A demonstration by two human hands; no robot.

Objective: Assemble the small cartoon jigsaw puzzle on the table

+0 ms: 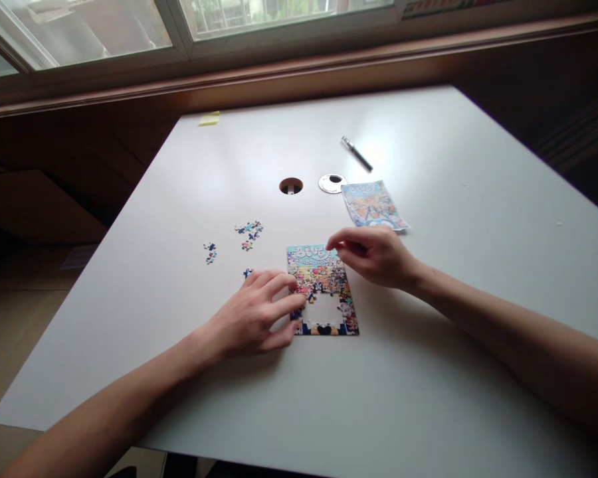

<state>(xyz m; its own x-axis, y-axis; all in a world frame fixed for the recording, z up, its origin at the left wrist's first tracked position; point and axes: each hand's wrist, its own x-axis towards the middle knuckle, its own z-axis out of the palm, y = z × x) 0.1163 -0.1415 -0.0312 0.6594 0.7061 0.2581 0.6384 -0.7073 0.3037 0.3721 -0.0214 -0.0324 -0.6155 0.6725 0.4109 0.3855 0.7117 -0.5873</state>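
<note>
A partly assembled jigsaw puzzle (323,275) lies flat on the table, with a bare gap in its lower middle. My left hand (262,309) rests over the puzzle's left edge, fingers spread and holding nothing visible. At the upper right edge of the puzzle, my right hand (376,255) is closed, with index finger and thumb curled together. Whatever it may hold is too small to make out. Loose puzzle pieces (252,230) lie beyond my left hand, and another small group of pieces (210,253) sits farther left. One piece (248,273) shows just above my left fingers.
A printed picture sheet (373,204) lies beyond my right hand. Behind it are a round cover (331,184), a cable hole (291,186) and a pen (357,154). A yellow sticky note (209,119) is at the far left of the white table (428,385), below a window.
</note>
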